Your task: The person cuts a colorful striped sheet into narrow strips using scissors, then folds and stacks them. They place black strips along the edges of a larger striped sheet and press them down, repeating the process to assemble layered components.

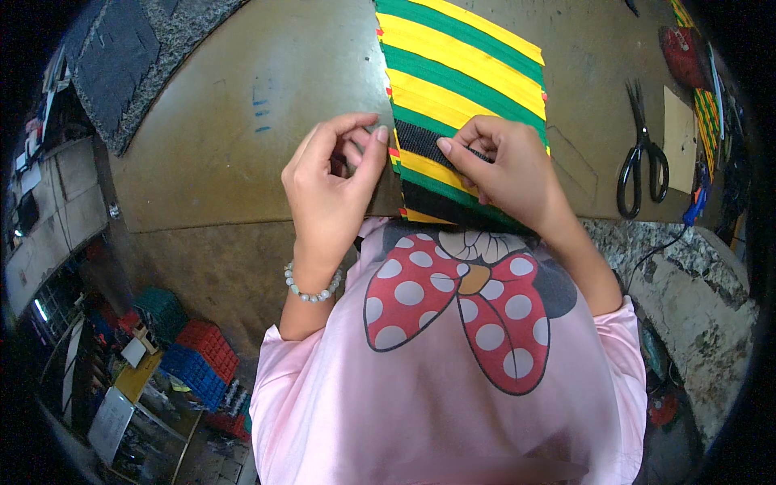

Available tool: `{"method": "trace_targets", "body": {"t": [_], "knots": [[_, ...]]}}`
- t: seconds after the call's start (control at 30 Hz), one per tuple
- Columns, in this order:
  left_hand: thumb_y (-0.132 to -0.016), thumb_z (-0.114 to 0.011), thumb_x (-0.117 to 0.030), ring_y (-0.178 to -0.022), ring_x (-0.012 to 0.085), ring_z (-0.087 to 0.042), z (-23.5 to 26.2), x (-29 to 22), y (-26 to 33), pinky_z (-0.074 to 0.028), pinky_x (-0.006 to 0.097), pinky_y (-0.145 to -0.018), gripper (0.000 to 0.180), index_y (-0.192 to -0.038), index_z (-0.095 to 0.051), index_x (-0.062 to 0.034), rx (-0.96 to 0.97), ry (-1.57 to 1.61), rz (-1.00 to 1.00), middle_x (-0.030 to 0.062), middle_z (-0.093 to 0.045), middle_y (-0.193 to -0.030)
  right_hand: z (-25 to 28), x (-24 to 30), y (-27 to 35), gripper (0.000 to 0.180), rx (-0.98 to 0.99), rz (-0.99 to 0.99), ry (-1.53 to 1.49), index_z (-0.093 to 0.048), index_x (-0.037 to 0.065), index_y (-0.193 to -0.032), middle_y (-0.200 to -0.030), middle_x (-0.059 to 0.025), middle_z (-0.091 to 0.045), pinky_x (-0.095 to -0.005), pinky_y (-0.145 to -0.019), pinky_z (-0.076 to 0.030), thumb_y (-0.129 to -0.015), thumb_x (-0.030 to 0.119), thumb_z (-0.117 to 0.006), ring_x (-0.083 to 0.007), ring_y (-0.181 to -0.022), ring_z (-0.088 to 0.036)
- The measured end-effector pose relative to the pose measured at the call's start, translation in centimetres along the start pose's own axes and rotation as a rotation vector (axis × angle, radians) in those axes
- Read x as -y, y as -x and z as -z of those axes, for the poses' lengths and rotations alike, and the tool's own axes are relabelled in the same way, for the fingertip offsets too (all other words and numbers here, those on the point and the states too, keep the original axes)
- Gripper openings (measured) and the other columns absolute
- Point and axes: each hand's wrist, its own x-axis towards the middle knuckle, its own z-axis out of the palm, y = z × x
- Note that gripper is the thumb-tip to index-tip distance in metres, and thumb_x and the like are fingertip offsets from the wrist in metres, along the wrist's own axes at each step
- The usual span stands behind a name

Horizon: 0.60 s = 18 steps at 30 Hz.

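Observation:
A green-and-yellow striped cloth piece (461, 89), with small red bits along its left edge, lies on the table in front of me. Across its near part runs a ribbed black strip (418, 141), and my right hand (509, 166) pinches it between thumb and curled fingers. A second, smooth black band (432, 204) crosses the cloth close to the table's front edge. Just off the cloth's left edge is my left hand (327, 170), its thumb and forefinger brought together and the other fingers curled. Whatever may be between those fingertips is hidden.
Black-handled scissors (641, 153) lie on the table (202, 162) to the right, beside a tan card (680, 137) and a dark red item (685, 56). Dark grey fabric (121, 65) is at the far left. Red and blue crates (194, 376) stand low at left.

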Motion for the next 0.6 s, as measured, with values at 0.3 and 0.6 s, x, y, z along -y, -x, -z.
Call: {"method": "trace_targets", "body": {"t": [0.3, 0.6], "knots": [[-0.079, -0.077, -0.020, -0.097, 0.0231, -0.051, -0.7, 1.1, -0.3, -0.037, 0.036, -0.089, 0.019, -0.097, -0.074, -0.0154, 0.014, -0.379, -0.344, 0.0014, -0.061, -0.100, -0.5, -0.3, 0.1, 0.029, -0.054, 0.051, 0.037, -0.065, -0.003, -0.077, -0.055, -0.0119, -0.053, -0.0339, -0.048, -0.039, -0.086, 0.023, -0.070, -0.0185, -0.048, -0.048], [-0.079, -0.076, -0.022, -0.097, 0.0223, -0.051, -0.8, 1.5, -0.5, -0.037, 0.036, -0.088, 0.019, -0.098, -0.074, -0.0170, 0.013, -0.391, -0.340, 0.0003, -0.061, -0.100, -0.5, -0.6, 0.1, 0.027, -0.026, 0.123, 0.079, -0.063, -0.001, -0.079, -0.056, 0.0002, -0.058, -0.0214, -0.039, -0.035, -0.093, 0.021, -0.066, -0.0042, -0.043, -0.047]]}}
